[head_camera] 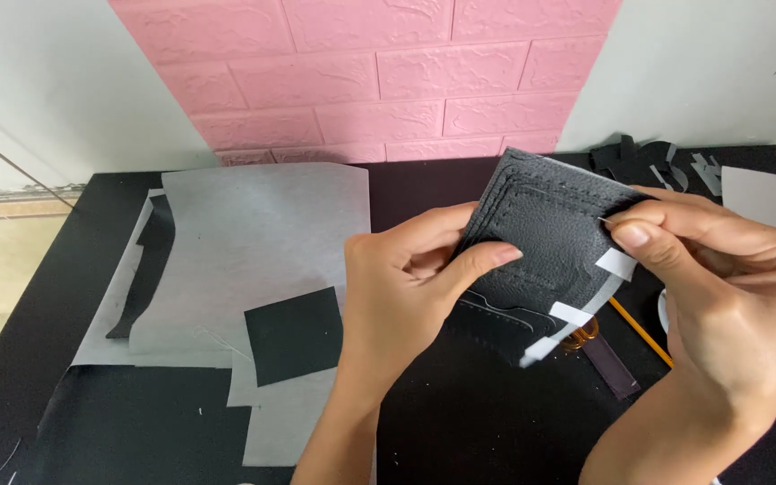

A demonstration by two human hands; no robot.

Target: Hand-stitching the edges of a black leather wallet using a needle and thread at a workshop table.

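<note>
Both hands on black leather wallet (541, 238)

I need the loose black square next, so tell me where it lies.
In the head view the black square lies flat on the grey paper sheets, left of centre on the table, just left of the left hand.

Soft, even daylight is filling the scene, seeming to come from the left. The hands are casting only faint shadows onto the black surface (460, 422). Nothing is glaring. Focus is holding sharp throughout, with the surface's far edge bowing slightly.
</note>
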